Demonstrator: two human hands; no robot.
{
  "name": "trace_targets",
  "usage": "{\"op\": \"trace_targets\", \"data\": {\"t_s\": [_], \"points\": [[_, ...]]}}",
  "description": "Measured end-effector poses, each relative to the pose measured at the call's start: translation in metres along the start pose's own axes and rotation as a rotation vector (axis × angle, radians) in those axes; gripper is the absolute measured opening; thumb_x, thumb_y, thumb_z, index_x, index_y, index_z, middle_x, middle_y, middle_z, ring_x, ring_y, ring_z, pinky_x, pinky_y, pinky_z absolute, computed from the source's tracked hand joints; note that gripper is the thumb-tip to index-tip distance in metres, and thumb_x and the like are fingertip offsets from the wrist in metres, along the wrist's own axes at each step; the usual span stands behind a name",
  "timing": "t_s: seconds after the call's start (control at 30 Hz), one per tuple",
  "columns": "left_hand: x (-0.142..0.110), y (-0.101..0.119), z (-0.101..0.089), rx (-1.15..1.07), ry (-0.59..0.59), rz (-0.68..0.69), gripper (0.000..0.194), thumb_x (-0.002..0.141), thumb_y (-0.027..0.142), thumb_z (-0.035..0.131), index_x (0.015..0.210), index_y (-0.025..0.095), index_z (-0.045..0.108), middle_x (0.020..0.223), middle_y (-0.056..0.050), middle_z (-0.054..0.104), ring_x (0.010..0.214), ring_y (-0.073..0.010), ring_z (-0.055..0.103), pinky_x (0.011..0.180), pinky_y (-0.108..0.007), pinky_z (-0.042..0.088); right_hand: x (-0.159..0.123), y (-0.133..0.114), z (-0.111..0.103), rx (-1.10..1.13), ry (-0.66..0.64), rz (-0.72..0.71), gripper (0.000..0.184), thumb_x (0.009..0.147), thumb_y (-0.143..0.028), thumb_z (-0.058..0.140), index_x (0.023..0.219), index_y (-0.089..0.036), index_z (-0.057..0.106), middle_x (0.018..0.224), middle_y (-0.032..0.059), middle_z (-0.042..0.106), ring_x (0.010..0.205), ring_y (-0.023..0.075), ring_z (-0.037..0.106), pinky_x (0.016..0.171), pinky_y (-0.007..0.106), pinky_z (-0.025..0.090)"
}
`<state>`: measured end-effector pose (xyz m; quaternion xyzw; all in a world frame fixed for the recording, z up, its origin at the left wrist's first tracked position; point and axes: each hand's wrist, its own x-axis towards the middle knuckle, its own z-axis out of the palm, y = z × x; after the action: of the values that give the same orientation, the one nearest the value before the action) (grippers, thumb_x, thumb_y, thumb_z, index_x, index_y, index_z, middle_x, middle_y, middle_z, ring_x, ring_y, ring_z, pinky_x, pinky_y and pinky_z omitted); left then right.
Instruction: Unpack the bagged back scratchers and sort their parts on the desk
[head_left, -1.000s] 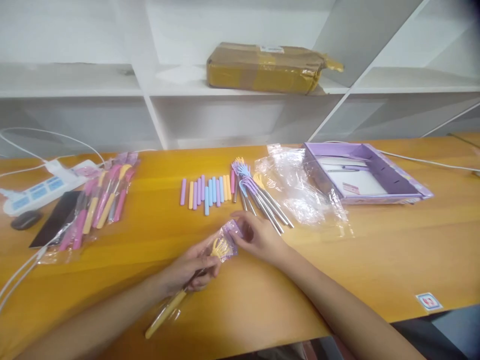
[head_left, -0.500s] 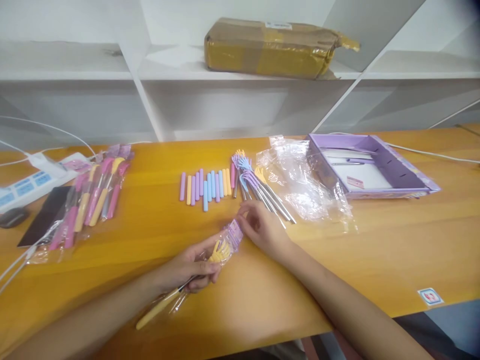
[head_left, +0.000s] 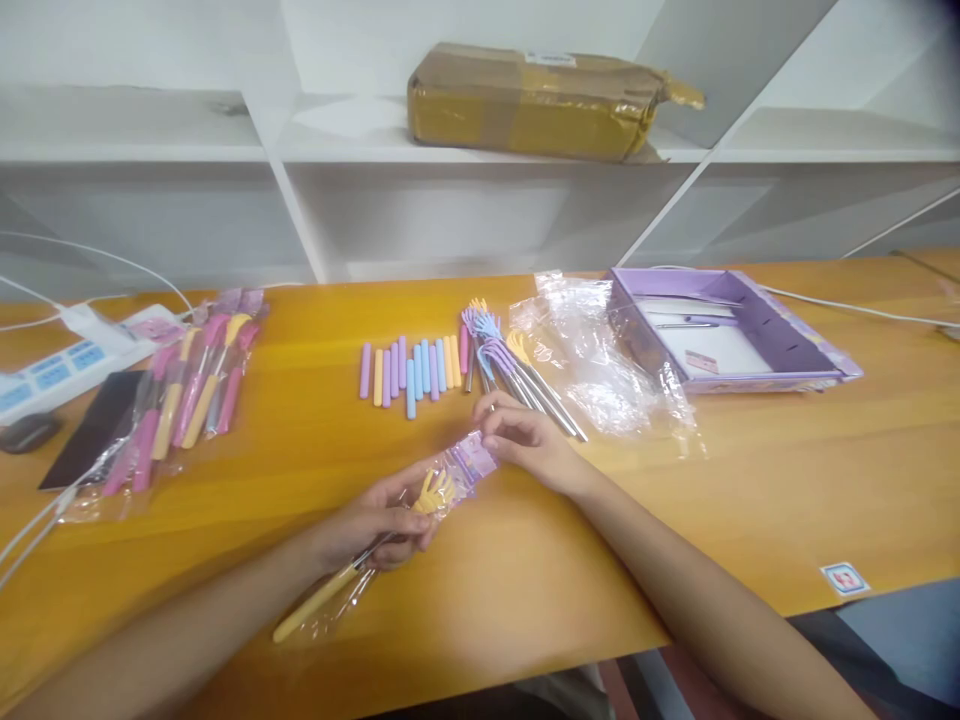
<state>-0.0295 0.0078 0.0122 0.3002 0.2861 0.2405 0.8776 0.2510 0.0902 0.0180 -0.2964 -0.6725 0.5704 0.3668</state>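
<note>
Lying across the left hand [head_left: 386, 530], the yellow back scratcher [head_left: 319, 603] is inside a clear plastic sleeve [head_left: 349, 598], above the near part of the wooden table [head_left: 750, 500]. The left fingers are closed around it, through the film, just below the hand-shaped head [head_left: 435, 492], with the thumb laid on top. Its long axis goes slantwise: the handle points down and left, toward the person's body and beside the left forearm, while the head points up and right, toward the other hand. Beyond the head, in the same line, is the purple header card [head_left: 472, 458] of the package. The right hand [head_left: 529, 440] is therefore nearer to this card end, and the left hand is nearer to the middle of the tool. The right thumb and fingers are bent at the far edge of the card; whether they pinch it or only touch it, I cannot tell.

Behind the right hand rests a bundle of unwrapped back scratchers [head_left: 529, 380], with their heads pointing away. To the left of this bundle stands a row of coloured handle grips [head_left: 411, 388], lying flat, and to its right are crumpled clear bags [head_left: 592, 350].
</note>
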Motion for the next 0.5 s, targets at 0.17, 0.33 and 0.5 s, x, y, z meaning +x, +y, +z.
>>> {"op": "trace_targets", "data": {"t_s": [0.17,0.33,0.5], "points": [[0.0024,-0.0007,-0.0057,-0.013,-0.062,0.018,0.089,0.091,0.024,0.080,0.169,0.034,0.038,0.085,0.001,0.070,0.040,-0.0001,0.033,0.036,-0.013,0.023,-0.0032,-0.0112,-0.0061,-0.063,0.069,-0.050,0.030,0.100,-0.048,0.075,0.086,-0.022,0.074,0.106,0.0068,0.055,0.089,0.0191,0.056,0.072,0.033,0.050],[0.0017,0.0018,-0.0064,-0.015,-0.094,0.002,0.092,0.091,0.021,0.080,0.170,0.035,0.035,0.086,0.001,0.070,0.040,-0.0003,0.034,0.037,-0.013,0.026,-0.0021,-0.0099,-0.0043,-0.084,0.041,-0.027,0.022,0.104,-0.044,0.070,0.100,-0.025,0.079,0.110,0.0071,0.058,0.096,0.0201,0.061,0.081,0.035,0.054],[0.0005,0.0024,-0.0036,-0.019,-0.075,0.005,0.095,0.088,0.022,0.081,0.170,0.034,0.035,0.084,0.001,0.069,0.041,0.0001,0.034,0.038,-0.012,0.025,-0.0017,-0.0078,-0.0015,-0.126,-0.008,0.006,0.019,0.103,-0.042,0.071,0.102,-0.025,0.080,0.112,0.0071,0.059,0.096,0.0197,0.063,0.081,0.035,0.056]]}}
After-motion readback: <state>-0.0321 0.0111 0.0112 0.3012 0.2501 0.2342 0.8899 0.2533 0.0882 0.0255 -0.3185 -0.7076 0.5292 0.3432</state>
